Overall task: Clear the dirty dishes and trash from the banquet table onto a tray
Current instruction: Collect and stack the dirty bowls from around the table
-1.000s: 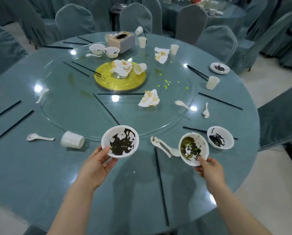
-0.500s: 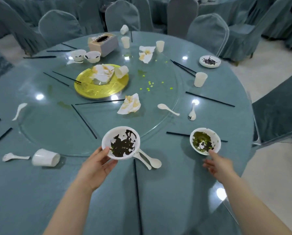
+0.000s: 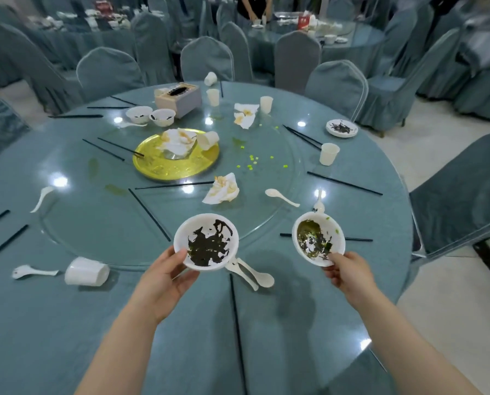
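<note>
My left hand (image 3: 164, 277) holds a white bowl smeared with dark residue (image 3: 206, 243) by its near rim, above the round banquet table (image 3: 67, 323). At the right, the fingers of my right hand (image 3: 347, 270) pinch the near rim of a white bowl with green and dark residue (image 3: 318, 238), which is lifted and tilted toward me. Two white spoons (image 3: 255, 273) lie on the cloth just under the left bowl. A white cup (image 3: 86, 271) lies on its side at the left, with a spoon (image 3: 33, 271) beside it. No tray is in view.
On the glass turntable (image 3: 76, 223) are a gold plate (image 3: 175, 166) with napkins and a cup, a crumpled napkin (image 3: 222, 189) and a spoon (image 3: 281, 194). Farther off stand a tissue box (image 3: 178, 98), two bowls (image 3: 150, 115), cups and a small dirty plate (image 3: 341, 128). Black chopsticks (image 3: 238, 332) lie scattered. Covered chairs ring the table.
My right hand set the green-stained bowl into the dirty bowl at the right, let go, then gripped and lifted it. The left bowl stayed held. The view tilted up.
</note>
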Motion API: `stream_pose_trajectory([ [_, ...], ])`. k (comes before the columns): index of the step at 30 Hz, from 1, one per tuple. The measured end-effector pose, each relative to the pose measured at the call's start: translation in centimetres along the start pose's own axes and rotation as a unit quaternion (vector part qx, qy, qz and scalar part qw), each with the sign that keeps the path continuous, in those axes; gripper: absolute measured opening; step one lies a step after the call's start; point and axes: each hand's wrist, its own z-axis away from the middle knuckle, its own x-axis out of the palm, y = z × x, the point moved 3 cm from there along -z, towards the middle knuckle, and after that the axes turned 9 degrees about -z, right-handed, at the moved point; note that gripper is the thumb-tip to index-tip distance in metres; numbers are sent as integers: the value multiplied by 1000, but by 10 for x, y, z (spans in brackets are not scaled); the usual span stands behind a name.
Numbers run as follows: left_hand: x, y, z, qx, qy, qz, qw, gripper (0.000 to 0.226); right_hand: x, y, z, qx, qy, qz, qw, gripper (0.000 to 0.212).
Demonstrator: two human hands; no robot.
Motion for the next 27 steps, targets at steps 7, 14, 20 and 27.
stream_pose_trajectory([
  [7, -36, -4, 55, 7, -61, -11, 998, 20, 13, 16, 104, -15, -19, -37, 999, 7],
  [14, -54, -1, 97, 27, -133, -106, 985, 19, 22, 35, 210, -33, -35, -84, 995, 6],
  [20, -33, -33, 148, 17, -213, -151, 965, 23, 17, 34, 276, -73, -58, -67, 993, 11],
  [27, 23, -61, 197, 32, -297, -189, 935, 23, -37, 34, 328, -136, -9, -42, 990, 6],
])
